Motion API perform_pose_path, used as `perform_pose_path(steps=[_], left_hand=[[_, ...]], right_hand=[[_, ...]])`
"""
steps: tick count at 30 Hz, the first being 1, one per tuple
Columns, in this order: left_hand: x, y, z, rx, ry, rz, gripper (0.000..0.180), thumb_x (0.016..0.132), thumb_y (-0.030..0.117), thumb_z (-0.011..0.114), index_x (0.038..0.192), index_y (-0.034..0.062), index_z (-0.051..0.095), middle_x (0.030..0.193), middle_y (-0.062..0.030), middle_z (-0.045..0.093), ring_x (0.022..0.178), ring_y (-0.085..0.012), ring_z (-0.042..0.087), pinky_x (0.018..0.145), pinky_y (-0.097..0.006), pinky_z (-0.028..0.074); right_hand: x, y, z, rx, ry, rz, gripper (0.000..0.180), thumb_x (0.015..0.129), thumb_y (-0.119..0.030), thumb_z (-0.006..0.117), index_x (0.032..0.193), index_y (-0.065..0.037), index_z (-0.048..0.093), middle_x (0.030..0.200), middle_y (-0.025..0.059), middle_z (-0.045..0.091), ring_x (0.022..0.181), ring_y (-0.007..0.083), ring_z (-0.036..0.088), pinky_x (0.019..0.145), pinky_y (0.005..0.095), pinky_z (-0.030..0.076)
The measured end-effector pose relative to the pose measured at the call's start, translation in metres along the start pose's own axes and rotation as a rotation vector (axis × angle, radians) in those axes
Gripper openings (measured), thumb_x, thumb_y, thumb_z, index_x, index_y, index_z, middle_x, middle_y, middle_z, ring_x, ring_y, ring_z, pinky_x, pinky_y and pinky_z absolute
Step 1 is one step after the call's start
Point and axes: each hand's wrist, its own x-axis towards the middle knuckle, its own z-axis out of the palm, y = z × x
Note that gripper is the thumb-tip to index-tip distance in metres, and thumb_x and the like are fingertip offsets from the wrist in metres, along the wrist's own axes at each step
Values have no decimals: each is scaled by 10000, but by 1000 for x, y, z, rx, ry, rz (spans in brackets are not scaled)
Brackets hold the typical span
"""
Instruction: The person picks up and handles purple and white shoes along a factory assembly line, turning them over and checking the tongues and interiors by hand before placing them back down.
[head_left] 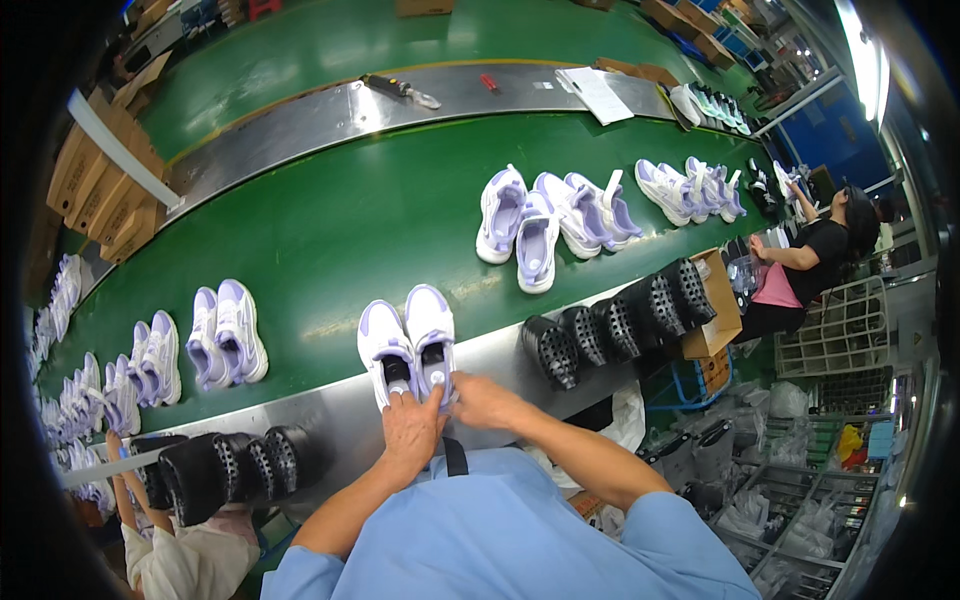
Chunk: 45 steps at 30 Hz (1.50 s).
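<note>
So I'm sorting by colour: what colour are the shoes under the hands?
White with pale lilac panels, seen in the head view: the pair of shoes.

Both hands rest on the heels of a pair of white and lilac shoes [408, 340] at the near edge of a green conveyor belt [340, 230]: the left hand [410, 430] on the left shoe, the right hand [483, 400] just beside the right one. More pairs [550, 215] lie further along the belt on either side. Rows of black shoe lasts [620, 320] stand along the steel bench [340, 420] edge. A seated person [815, 255] works at the far right end.
</note>
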Motion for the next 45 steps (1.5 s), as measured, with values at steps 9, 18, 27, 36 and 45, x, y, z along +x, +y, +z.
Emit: perform_pose_path(steps=[9, 18, 27, 36, 45], left_hand=[[84, -166, 4, 266, 260, -299, 341, 803, 263, 825, 1069, 76, 721, 941, -170, 661, 922, -363, 640, 755, -494, 519], [226, 0, -12, 138, 36, 332, 571, 840, 177, 811, 1372, 139, 606, 1493, -249, 495, 1434, -425, 447, 1073, -529, 459], [330, 30, 41, 104, -84, 405, 292, 914, 52, 619, 1202, 98, 629, 1278, -260, 610, 1373, -442, 507, 992, -560, 515], [310, 25, -21, -116, -302, 391, 413, 836, 21, 702, 1229, 80, 590, 1079, -208, 682, 1042, -408, 657, 916, -497, 546], [167, -4, -143, -380, -236, 175, 318, 937, 46, 651, 1239, 78, 559, 1132, -222, 699, 1073, -455, 654, 900, -526, 519]], right_hand=[[19, 129, -206, -460, 735, 175, 528, 814, -269, 824, 1276, -58, 681, 1164, 271, 677, 1134, 443, 641, 967, 515, 520], [91, 238, -290, -671, 373, 568, 610, 800, -502, 849, 1290, -166, 713, 1528, 267, 463, 1345, 420, 508, 1061, 475, 463], [71, 198, -351, -388, 265, 696, 694, 854, -569, 759, 1212, 22, 693, 1326, 344, 627, 1202, 438, 661, 991, 497, 545], [105, 130, -222, -148, 531, 213, 406, 827, -314, 680, 889, 82, 741, 901, 329, 721, 860, 504, 720, 827, 532, 584], [43, -8, -219, 46, 216, 85, 371, 847, -270, 631, 697, 56, 723, 623, 229, 686, 574, 328, 715, 654, 445, 602]])
